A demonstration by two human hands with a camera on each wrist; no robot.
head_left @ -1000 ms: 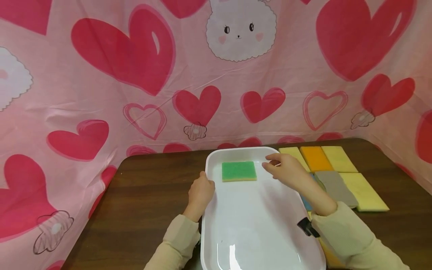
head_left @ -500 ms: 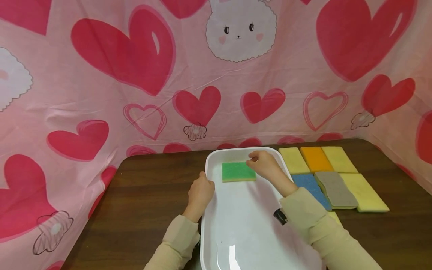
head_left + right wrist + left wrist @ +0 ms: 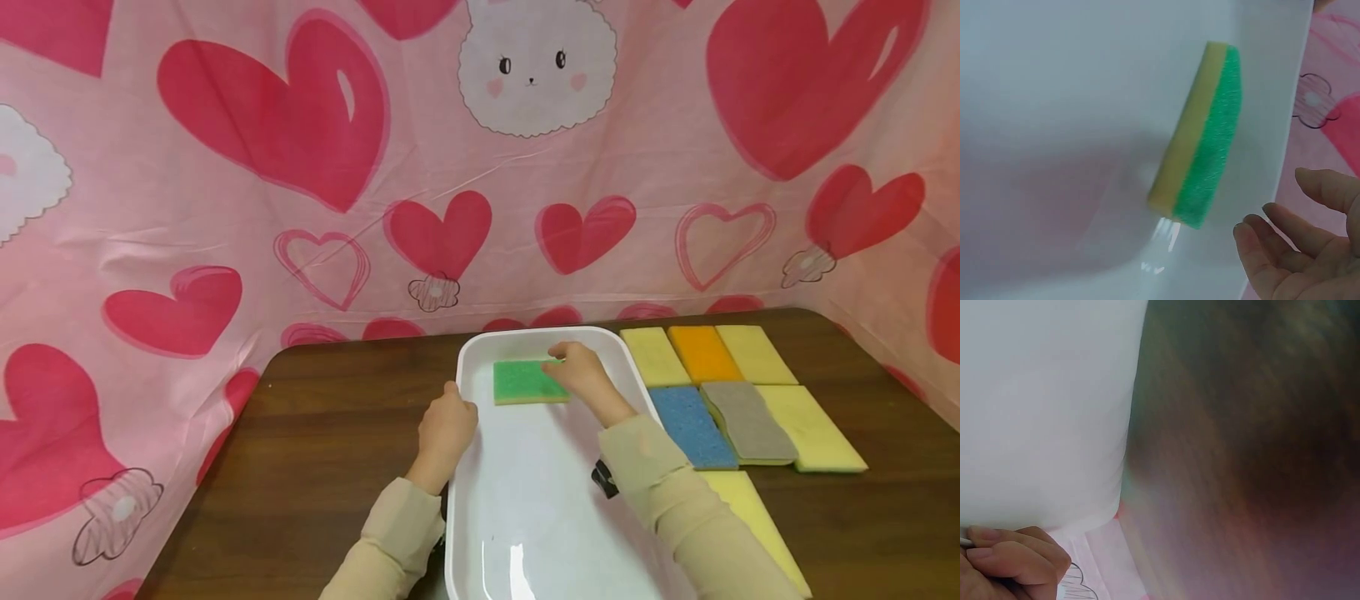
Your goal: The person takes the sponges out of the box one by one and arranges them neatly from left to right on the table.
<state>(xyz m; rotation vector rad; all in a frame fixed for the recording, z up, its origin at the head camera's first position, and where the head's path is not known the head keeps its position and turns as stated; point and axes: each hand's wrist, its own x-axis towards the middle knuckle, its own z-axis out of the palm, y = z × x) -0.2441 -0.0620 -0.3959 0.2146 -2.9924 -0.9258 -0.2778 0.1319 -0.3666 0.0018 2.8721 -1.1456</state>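
A white tray point(image 3: 551, 500) lies lengthwise on the table, and my left hand point(image 3: 447, 427) grips its left rim. In the left wrist view the curled fingers point(image 3: 1019, 556) pinch that rim at the lower left corner. Near the tray's far end lies a sponge point(image 3: 521, 382), green on top and yellow below. My right hand point(image 3: 583, 375) hovers over the tray, overlapping the sponge's right end in the head view. Seen from the right wrist, its fingers point(image 3: 1250, 250) are loosely bent and spread apart from the sponge point(image 3: 1200, 144), with nothing between them.
Right of the tray, several sponges lie flat on the brown table point(image 3: 330, 467): an orange one point(image 3: 703, 353), a blue one point(image 3: 693, 427), a grey wavy one point(image 3: 750, 422) and yellow ones point(image 3: 810, 427). A pink heart-patterned cloth point(image 3: 450, 150) hangs behind the table.
My right hand has moved left from the tray's right side to the sponge's right end, uncovering the blue sponge. My left hand keeps its grip on the rim, and the green sponge stays put.
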